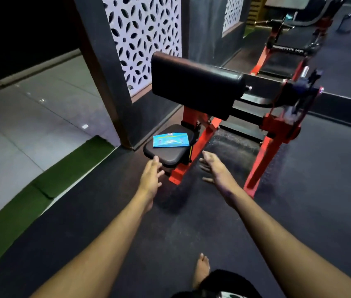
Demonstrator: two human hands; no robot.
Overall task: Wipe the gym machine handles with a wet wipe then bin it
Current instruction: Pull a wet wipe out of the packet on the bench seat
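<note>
A blue wet-wipe packet (170, 140) lies flat on the small black seat (170, 155) of a red-framed gym machine (273, 138). Above the seat sits a large black arm pad (196, 84). The machine's handle assembly (305, 87) is at the right end of the frame, blurred. My left hand (151, 176) reaches toward the seat's near edge with fingers relaxed, holding nothing. Beside the seat and to its right, my right hand (215, 168) stretches out with fingers spread and nothing in it. Both hands are short of the packet.
Dark rubber flooring (191, 229) covers the area around the machine. A dark pillar (105, 72) with a white patterned panel stands left of the seat. Green turf strip (41, 190) and grey tiles lie to the left. Another red machine (286, 46) stands behind. My bare foot (202, 267) is below.
</note>
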